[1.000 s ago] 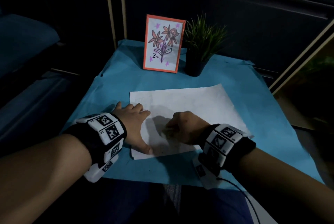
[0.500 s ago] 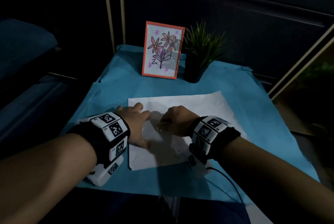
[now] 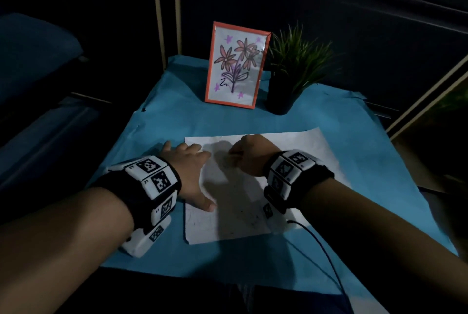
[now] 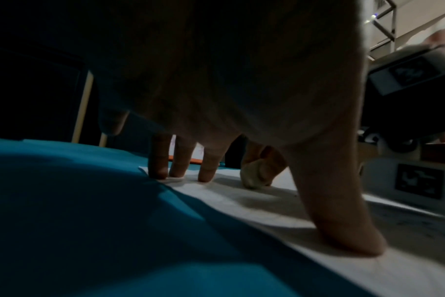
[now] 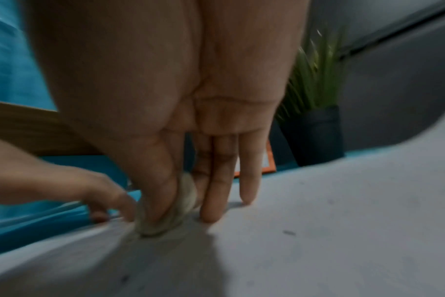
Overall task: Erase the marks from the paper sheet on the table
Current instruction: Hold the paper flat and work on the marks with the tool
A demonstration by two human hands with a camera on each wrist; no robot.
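Observation:
A white paper sheet (image 3: pixel 298 146) lies flat on the blue-covered table (image 3: pixel 157 121), with faint marks and dark crumbs near its front part. My left hand (image 3: pixel 187 169) presses the sheet's left edge with straight spread fingers (image 4: pixel 208 170) and the thumb (image 4: pixel 343 227). My right hand (image 3: pixel 250 154) pinches a pale worn eraser (image 5: pixel 170 213) between thumb and fingers and holds its tip on the sheet (image 5: pixel 343 221) near the far left part. The same eraser (image 4: pixel 253 175) shows beyond my left fingers in the left wrist view.
An orange-framed flower drawing (image 3: pixel 235 67) and a small potted plant (image 3: pixel 291 70) stand at the back of the table. A thin black cable (image 3: pixel 321 250) runs from my right wristband over the front right of the cloth. Dark surroundings lie past the table edges.
My right hand with the eraser has moved away from me, from the sheet's middle toward its far left part. My left hand has stayed pressed on the left edge.

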